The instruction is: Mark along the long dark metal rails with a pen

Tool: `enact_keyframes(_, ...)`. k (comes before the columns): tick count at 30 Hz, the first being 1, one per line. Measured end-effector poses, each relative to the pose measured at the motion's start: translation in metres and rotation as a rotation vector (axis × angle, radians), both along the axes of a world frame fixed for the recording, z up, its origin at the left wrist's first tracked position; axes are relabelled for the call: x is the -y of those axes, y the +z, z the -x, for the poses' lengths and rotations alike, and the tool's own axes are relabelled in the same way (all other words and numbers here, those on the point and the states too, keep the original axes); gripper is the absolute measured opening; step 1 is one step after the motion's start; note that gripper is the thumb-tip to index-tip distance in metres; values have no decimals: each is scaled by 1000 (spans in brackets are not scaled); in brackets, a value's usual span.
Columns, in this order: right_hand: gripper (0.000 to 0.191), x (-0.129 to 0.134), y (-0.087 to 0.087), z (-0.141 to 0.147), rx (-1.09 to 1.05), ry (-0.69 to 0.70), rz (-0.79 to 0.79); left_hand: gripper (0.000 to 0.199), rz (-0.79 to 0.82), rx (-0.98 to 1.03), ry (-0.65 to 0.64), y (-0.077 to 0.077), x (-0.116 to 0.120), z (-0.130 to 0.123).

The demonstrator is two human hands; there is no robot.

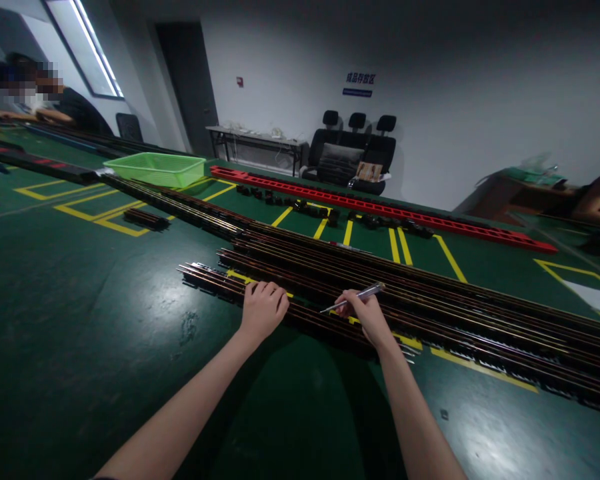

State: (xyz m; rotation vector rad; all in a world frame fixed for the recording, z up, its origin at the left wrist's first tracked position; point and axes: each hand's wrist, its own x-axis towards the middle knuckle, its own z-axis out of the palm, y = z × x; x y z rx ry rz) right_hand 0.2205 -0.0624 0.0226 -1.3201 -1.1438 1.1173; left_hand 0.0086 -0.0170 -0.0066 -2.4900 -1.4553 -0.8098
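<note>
In front of me on the green table a short dark rail with copper-coloured strips (215, 279) lies slantwise, its bare strip ends sticking out at the left. My left hand (264, 308) is closed over this rail, fingers curled across its far edge. A screwdriver (369, 291) with a clear-looking handle is pinched in my right hand (363, 313), its thin shaft pointing left and down toward the same rail. Whether the tip touches the rail I cannot tell. Just beyond both hands, several longer dark rails (430, 293) of the same look lie side by side.
A light green basket (155, 168) stands at the back left, and a long red rack (380, 205) runs along the far side. Small black parts (315, 210) lie before it. A short dark piece (146, 219) rests at left. Other people sit at the far left and right edge.
</note>
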Motion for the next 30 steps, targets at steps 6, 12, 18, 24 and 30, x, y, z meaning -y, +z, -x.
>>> enact_keyframes(6,29,-1,1,0,13,-5,3,29,-2,19,-3,1,0,0)
enact_keyframes(12,28,-1,0,1,5,-6,4,29,5,30,-3,1,1,-1)
enact_keyframes(18,29,-1,-2,0,11,-3,-14,29,20,24,0,3,1,-1)
enact_keyframes(24,29,-1,-2,0,11,-1,-14,28,12,20,-4,2,1,0)
enact_keyframes(30,30,-1,-1,0,21,0,-8,28,9,24,-8,3,2,0)
